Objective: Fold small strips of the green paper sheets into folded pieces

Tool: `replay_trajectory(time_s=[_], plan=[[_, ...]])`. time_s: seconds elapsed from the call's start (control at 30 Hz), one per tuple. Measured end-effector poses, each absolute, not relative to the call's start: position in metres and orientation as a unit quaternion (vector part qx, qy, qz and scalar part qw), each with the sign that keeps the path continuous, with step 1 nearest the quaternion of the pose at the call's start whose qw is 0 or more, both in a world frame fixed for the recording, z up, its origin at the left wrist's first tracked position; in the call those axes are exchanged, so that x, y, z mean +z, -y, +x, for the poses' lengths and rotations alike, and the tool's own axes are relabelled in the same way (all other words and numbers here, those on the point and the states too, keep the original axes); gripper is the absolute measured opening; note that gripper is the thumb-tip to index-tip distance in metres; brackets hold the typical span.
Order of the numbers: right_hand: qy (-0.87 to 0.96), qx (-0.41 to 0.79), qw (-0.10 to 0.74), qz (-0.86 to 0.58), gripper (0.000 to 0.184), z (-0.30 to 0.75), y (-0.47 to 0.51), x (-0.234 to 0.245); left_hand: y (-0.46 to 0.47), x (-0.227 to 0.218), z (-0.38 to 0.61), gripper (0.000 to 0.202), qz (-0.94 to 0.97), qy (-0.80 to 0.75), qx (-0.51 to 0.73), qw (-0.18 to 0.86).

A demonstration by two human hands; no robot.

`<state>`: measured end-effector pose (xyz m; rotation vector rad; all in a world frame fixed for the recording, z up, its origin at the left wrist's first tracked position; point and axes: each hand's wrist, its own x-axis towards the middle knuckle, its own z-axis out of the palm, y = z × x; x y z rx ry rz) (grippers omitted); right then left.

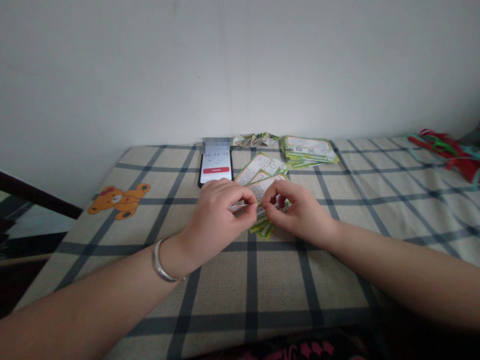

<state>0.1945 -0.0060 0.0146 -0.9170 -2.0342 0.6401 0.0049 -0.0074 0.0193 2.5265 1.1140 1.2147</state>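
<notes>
Above several overlapping green-and-white printed packets (258,167), both hands meet in front of me, fingertips nearly touching. My left hand (225,210) is closed in a pinch of thumb and forefinger. A thin pale edge shows inside its curl, but I cannot make out what it belongs to. Thumb and forefinger of my right hand (294,207) are also pinched together, and whatever is between them is too small to tell. The hands cover part of the packets beneath. A silver bangle (162,262) circles my left wrist.
A phone (215,165) showing a timer lies behind my left hand. Along the wall are crumpled or folded green-and-white pieces (255,139) and a stack of similar packets (309,150). An orange bear cutout (119,201) lies left; red and green cords (450,150) lie far right on the checked tablecloth (225,300).
</notes>
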Motion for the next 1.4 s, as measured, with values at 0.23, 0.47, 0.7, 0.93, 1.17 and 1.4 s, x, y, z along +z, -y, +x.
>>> replay_trajectory(time_s=[0.23, 0.47, 0.7, 0.93, 1.17, 1.4], plan=[[0.831, 0.194, 0.396, -0.339, 0.01, 0.193, 0.006, 0.015, 0.009, 0.021, 0.006, 0.009, 0.84, -0.374, 0.388, 0.067], [0.809, 0.257, 0.402, -0.345, 0.009, 0.193, 0.006, 0.014, 0.006, 0.022, 0.005, 0.008, 0.835, -0.384, 0.379, 0.11], [0.783, 0.287, 0.413, -0.366, 0.009, 0.199, 0.002, 0.011, 0.003, 0.022, 0.003, 0.007, 0.812, -0.406, 0.38, 0.179], [0.73, 0.347, 0.436, -0.396, 0.007, 0.203, -0.004, 0.008, 0.002, 0.019, -0.002, 0.007, 0.781, -0.452, 0.364, 0.232], [0.678, 0.395, 0.469, -0.404, 0.01, 0.204, -0.01, 0.005, -0.002, 0.006, -0.003, 0.015, 0.778, -0.406, 0.39, 0.278], [0.632, 0.476, 0.472, -0.39, 0.019, 0.201, -0.011, 0.005, -0.003, -0.001, -0.002, 0.021, 0.758, -0.404, 0.409, 0.308]])
